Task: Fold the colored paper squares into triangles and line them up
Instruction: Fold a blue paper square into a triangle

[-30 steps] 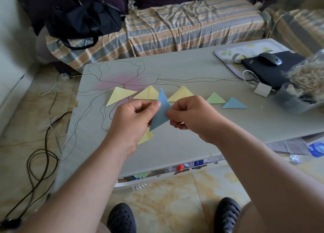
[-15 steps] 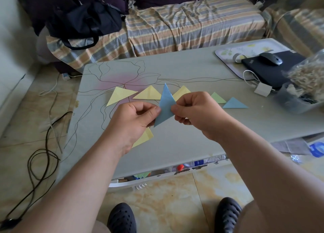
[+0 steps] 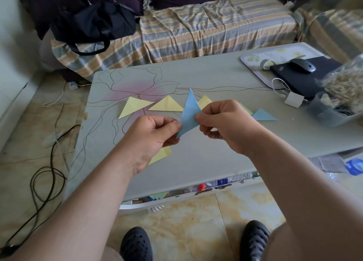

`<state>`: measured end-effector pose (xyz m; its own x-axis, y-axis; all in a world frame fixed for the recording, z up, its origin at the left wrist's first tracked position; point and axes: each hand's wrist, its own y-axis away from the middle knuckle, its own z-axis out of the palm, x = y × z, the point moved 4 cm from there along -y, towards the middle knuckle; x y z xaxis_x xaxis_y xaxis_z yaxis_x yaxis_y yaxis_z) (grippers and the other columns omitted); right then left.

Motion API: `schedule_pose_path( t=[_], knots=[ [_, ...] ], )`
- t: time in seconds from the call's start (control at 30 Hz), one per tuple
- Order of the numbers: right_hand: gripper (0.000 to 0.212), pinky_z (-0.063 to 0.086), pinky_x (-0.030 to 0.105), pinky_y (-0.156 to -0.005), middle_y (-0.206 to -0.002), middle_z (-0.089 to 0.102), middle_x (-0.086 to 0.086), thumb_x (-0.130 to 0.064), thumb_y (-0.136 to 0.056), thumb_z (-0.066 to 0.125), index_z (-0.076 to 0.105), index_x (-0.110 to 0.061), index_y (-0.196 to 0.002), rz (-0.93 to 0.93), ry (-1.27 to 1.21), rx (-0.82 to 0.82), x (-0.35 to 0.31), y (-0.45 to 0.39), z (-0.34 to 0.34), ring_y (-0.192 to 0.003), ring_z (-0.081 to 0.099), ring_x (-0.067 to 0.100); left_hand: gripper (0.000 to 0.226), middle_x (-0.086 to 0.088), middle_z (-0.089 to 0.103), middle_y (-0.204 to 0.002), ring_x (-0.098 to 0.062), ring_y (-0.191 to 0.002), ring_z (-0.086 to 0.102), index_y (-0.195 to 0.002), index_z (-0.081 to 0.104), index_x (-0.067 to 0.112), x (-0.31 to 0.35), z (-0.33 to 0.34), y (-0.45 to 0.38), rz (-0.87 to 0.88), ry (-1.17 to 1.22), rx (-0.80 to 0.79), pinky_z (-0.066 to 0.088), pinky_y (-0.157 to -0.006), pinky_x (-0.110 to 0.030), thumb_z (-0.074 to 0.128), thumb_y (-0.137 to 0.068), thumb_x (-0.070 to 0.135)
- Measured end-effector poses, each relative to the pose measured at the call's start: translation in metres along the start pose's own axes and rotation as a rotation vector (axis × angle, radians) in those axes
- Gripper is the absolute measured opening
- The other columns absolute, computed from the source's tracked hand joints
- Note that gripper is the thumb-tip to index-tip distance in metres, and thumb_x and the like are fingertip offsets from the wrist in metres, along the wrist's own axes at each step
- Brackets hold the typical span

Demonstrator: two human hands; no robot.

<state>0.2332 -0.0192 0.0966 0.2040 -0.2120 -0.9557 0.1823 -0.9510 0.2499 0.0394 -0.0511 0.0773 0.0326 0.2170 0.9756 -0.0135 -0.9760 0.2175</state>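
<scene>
We are at a low grey table (image 3: 206, 79) with a line drawing of a flower on its top, a striped sofa (image 3: 196, 30) behind it and a black bag (image 3: 94, 24) on the sofa's left end. From the head camera, the only view we have, both hands hold one blue triangle (image 3: 189, 115) in the air above the table. Our left hand (image 3: 151, 140) pinches its lower left edge between thumb and curled fingers; our right hand (image 3: 225, 125) pinches its right corner the same way. On the table behind lie three yellow triangles (image 3: 135, 106) in a row, a green one mostly hidden by the right hand, and a second blue triangle (image 3: 263, 115) at the row's right end. A yellow sheet (image 3: 162, 154) peeks out under the left wrist. We judge the paper light, thin and easily creased, so it is best held by the corners, and the fold pressed flat with a fingertip before laying it beside the row's end
</scene>
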Motion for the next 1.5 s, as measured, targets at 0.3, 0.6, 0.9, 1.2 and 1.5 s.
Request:
schedule_pose_path(
  t=[0.3,0.6,0.9,1.2,1.5],
  knots=[
    [0.019,0.051,0.036,-0.071,-0.067,0.067,0.007,-0.01,-0.094,0.073,0.067,-0.01,-0.075,0.014,-0.028,-0.002,0.0,0.0,-0.004,-0.068,0.059,0.021,0.009,0.0,0.071,-0.072,-0.016,-0.07,0.068,-0.088,0.073,0.008,0.001,0.001,0.003,-0.013,-0.008,-0.065,0.062,-0.079,-0.028,0.07,-0.094,0.002],
    [0.021,0.05,0.035,-0.07,-0.066,0.068,0.006,-0.01,-0.094,0.073,0.066,-0.011,-0.074,0.018,-0.028,0.011,0.001,-0.001,-0.005,-0.066,0.059,0.02,0.018,-0.007,0.076,-0.081,-0.021,-0.073,0.071,-0.094,0.074,0.007,-0.001,-0.005,0.004,-0.098,0.069,-0.078,0.064,-0.076,-0.027,0.071,-0.087,-0.01],
    [0.022,0.052,0.034,-0.07,-0.067,0.07,0.005,-0.012,-0.093,0.074,0.067,-0.012,-0.073,0.0,0.024,-0.047,0.006,0.0,0.01,-0.064,0.06,0.017,0.011,-0.008,0.08,-0.1,-0.016,-0.085,0.072,-0.101,0.076,0.008,0.004,-0.002,0.001,0.031,0.054,-0.025,0.061,-0.081,-0.031,0.066,-0.098,0.011],
    [0.013,0.052,0.033,-0.073,-0.091,0.073,0.01,-0.021,-0.092,0.077,0.072,-0.012,-0.101,-0.033,0.091,-0.105,0.007,0.004,0.017,-0.075,0.064,0.014,0.016,0.008,0.07,-0.078,-0.008,-0.07,0.055,-0.075,0.076,0.025,0.004,-0.005,-0.001,0.21,-0.137,0.146,0.046,-0.071,-0.027,0.077,-0.09,0.02],
    [0.01,0.05,0.045,-0.071,-0.077,0.069,0.011,-0.031,-0.081,0.076,0.077,-0.021,-0.079,-0.179,0.038,-0.052,0.005,0.001,0.025,-0.075,0.059,0.023,0.014,0.011,0.064,-0.067,-0.007,-0.059,0.052,-0.08,0.076,0.03,0.012,0.003,0.01,0.355,-0.43,0.115,0.044,-0.055,-0.016,0.079,-0.089,0.02]
  ],
)
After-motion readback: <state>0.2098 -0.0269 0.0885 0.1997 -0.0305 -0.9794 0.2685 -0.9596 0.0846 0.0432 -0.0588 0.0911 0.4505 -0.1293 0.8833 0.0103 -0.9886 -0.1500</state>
